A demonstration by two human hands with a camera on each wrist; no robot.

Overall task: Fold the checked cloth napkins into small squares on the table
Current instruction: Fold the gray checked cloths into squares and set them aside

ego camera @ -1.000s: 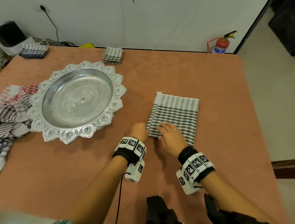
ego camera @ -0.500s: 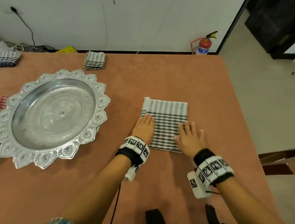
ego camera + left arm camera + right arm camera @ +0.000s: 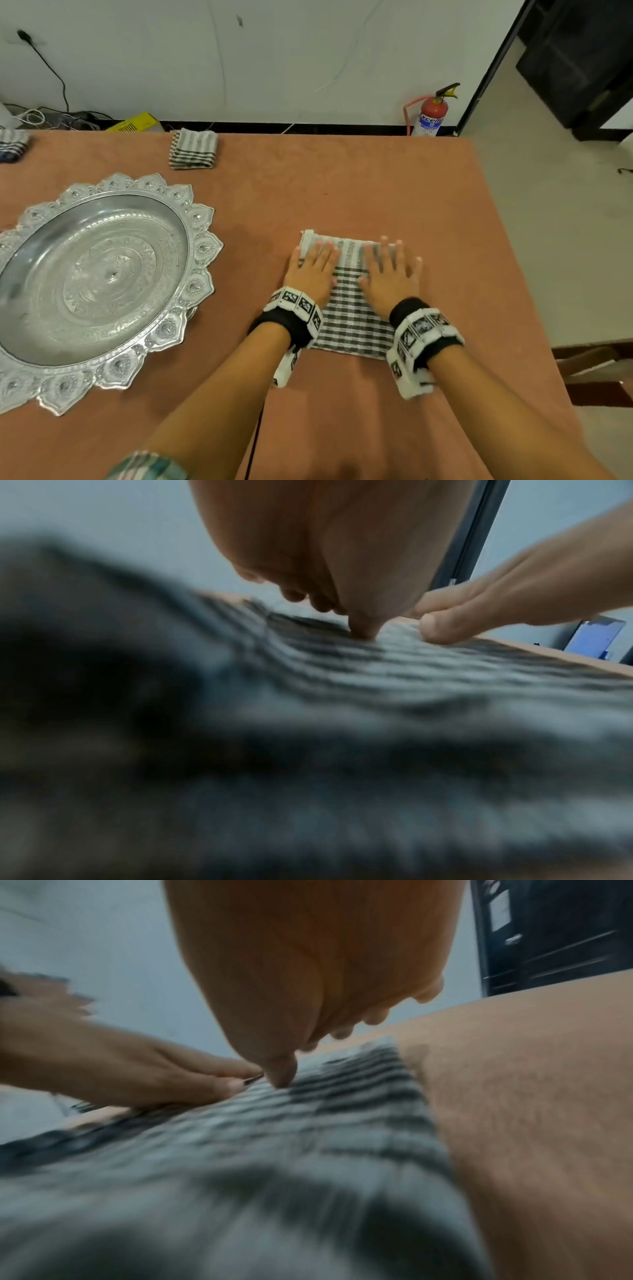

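Note:
A black-and-white checked napkin (image 3: 349,308) lies folded into a rectangle on the brown table (image 3: 359,192). My left hand (image 3: 313,267) lies flat on its left half, fingers straight and pointing away from me. My right hand (image 3: 390,270) lies flat on its right half in the same way. Both palms press the cloth down; the far edge is partly hidden under the fingers. In the wrist views the napkin (image 3: 411,674) (image 3: 308,1137) fills the foreground, blurred, with the left hand (image 3: 342,561) and the right hand (image 3: 308,969) above it. A small folded napkin (image 3: 193,149) sits at the table's far edge.
A large ornate silver tray (image 3: 34,342) stands on the left of the table. Another folded striped cloth (image 3: 12,145) lies at the far left corner. A red fire extinguisher (image 3: 431,114) stands on the floor by the wall. The table's right edge is close to my right hand.
Both hands have slid forward over the napkin, from its near edge to its far half, flattening it. The view has shifted right, so the loose cloths at the left are out of frame.

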